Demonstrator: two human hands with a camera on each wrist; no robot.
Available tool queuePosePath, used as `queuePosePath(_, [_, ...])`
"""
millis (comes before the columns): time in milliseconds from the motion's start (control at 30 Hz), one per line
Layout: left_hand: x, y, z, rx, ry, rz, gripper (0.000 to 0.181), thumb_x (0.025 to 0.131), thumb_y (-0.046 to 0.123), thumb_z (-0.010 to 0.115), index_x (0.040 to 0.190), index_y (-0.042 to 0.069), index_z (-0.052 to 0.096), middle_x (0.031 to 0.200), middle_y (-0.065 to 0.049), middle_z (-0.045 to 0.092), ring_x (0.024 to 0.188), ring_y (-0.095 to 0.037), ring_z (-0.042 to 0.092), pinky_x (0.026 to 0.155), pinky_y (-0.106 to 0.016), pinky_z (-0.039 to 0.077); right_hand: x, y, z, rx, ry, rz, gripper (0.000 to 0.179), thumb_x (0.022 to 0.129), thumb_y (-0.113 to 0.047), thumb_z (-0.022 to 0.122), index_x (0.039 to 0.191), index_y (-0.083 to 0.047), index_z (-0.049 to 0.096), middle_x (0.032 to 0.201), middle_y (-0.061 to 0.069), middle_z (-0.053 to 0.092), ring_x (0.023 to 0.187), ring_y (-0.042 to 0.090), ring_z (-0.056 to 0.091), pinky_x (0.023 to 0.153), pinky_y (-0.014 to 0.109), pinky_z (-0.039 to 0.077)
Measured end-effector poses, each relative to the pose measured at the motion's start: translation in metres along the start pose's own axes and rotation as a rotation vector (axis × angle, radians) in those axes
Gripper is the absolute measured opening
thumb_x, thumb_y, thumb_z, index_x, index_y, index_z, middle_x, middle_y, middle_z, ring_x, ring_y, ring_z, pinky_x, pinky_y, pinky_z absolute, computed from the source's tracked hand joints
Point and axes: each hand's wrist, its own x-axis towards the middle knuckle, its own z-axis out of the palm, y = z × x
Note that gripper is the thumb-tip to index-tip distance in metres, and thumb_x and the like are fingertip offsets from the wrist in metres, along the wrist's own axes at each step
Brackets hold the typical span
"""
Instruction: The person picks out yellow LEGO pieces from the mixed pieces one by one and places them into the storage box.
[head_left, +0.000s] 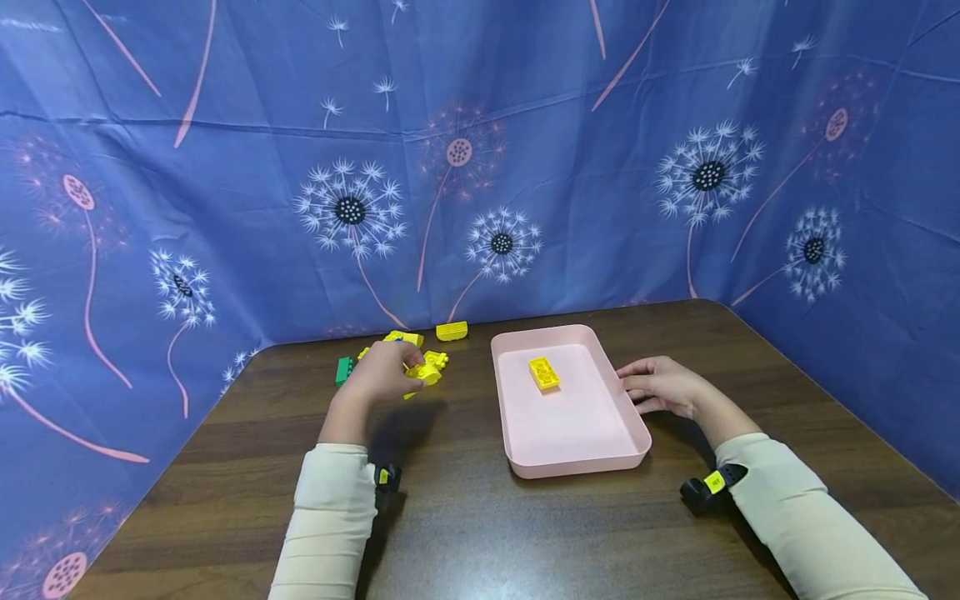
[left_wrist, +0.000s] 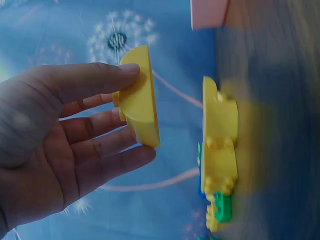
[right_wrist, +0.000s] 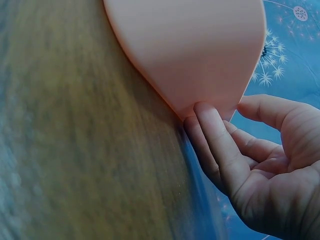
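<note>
My left hand (head_left: 384, 372) is above a cluster of bricks at the back left of the table. In the left wrist view, its thumb and fingers pinch a yellow toy brick (left_wrist: 137, 97) with a curved side. Behind that brick, more yellow bricks (left_wrist: 220, 140) and a small green brick (left_wrist: 223, 207) sit on the table. My right hand (head_left: 663, 387) reaches to the right wall of a pink tray (head_left: 577, 465). Its fairly straight fingertips (right_wrist: 206, 111) touch the tray's outer side. One yellow brick (head_left: 543, 374) lies inside the tray.
A separate yellow brick (head_left: 452, 332) stands near the table's back edge, and a green brick (head_left: 344, 371) is left of the cluster. The dark wooden table (head_left: 480, 525) meets a blue dandelion-print cloth (head_left: 570, 167) at its back and sides.
</note>
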Motion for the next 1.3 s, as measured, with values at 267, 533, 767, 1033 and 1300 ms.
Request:
queuePosePath(267, [0.018, 0.028, 0.005, -0.034, -0.009, 0.108, 0.029, 0.077, 0.015, 0.082, 0.101, 0.005, 0.072, 0.095, -0.006, 0.069, 0.09, -0.024, 0.064, 0.082, -0.039, 0.053, -0.001, 0.0, 0.0, 0.019, -0.022, -0.005, 0.053, 0.098, -0.009, 0.055, 0.135, 0.021, 0.034, 0.103, 0.012, 0.066, 0.091, 0.019, 0.068, 0.077, 0.04, 0.057])
queuePosePath(533, [0.043, 0.06, 0.006, -0.043, -0.042, 0.133, 0.03, 0.076, 0.017, 0.083, 0.102, 0.006, 0.072, 0.093, -0.005, 0.068, 0.086, -0.021, 0.06, 0.084, -0.037, 0.052, -0.001, -0.003, 0.002, 0.023, -0.016, -0.001, 0.052, 0.098, -0.008, 0.055, 0.135, 0.021, 0.035, 0.104, 0.012, 0.066, 0.09, 0.018, 0.067, 0.077, 0.04, 0.057])
queuePosePath(767, [0.062, 0.088, 0.012, -0.023, -0.093, 0.163, 0.028, 0.077, 0.019, 0.082, 0.102, 0.01, 0.073, 0.091, 0.0, 0.066, 0.085, -0.018, 0.057, 0.08, -0.03, 0.052, -0.001, -0.002, 0.001, 0.023, -0.003, 0.013, 0.05, 0.097, -0.008, 0.056, 0.134, 0.02, 0.037, 0.103, 0.012, 0.066, 0.09, 0.018, 0.068, 0.076, 0.04, 0.057])
queuePosePath(1033, [0.083, 0.111, 0.02, -0.071, -0.159, 0.224, 0.025, 0.079, 0.016, 0.08, 0.101, 0.009, 0.072, 0.095, -0.001, 0.067, 0.092, -0.018, 0.06, 0.08, -0.026, 0.05, 0.0, -0.002, -0.001, 0.027, -0.032, -0.01, 0.053, 0.096, -0.01, 0.058, 0.134, 0.021, 0.036, 0.105, 0.013, 0.066, 0.09, 0.019, 0.068, 0.077, 0.04, 0.057])
queuePosePath(1300, [0.108, 0.128, 0.037, -0.07, -0.235, 0.232, 0.025, 0.079, 0.021, 0.082, 0.1, 0.011, 0.072, 0.094, -0.001, 0.066, 0.088, -0.014, 0.059, 0.074, -0.024, 0.049, 0.0, 0.0, -0.004, 0.045, -0.069, -0.029, 0.051, 0.096, -0.012, 0.059, 0.131, 0.02, 0.041, 0.101, 0.01, 0.067, 0.089, 0.018, 0.068, 0.076, 0.04, 0.057])
